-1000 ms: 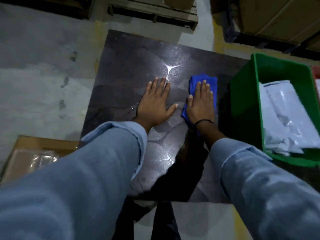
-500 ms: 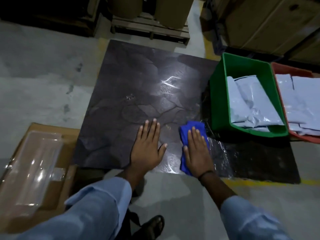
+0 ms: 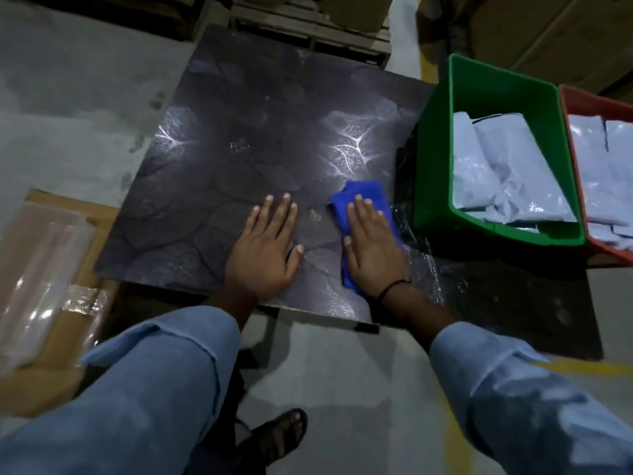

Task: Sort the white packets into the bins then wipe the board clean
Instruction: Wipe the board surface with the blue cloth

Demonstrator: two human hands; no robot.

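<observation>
A dark, glossy board (image 3: 246, 156) lies in front of me. My left hand (image 3: 265, 252) rests flat on its near part, fingers spread, holding nothing. My right hand (image 3: 371, 245) presses flat on a blue cloth (image 3: 363, 197) near the board's right edge. White packets (image 3: 503, 169) fill the green bin (image 3: 435, 159) on the right. More white packets (image 3: 609, 173) lie in the red bin (image 3: 579, 180) beside it. No packets lie on the board.
A cardboard box with clear plastic (image 3: 37, 262) sits on the floor at the left. A wooden pallet (image 3: 308, 25) stands behind the board, and cardboard boxes (image 3: 548, 32) at the back right. Crinkled clear film (image 3: 421, 248) lies by the green bin. My sandalled foot (image 3: 281, 437) is below.
Both hands slid toward me from the board's middle to its near part, the right one dragging the blue cloth. Since half a second ago they have stayed on the near part of the board.
</observation>
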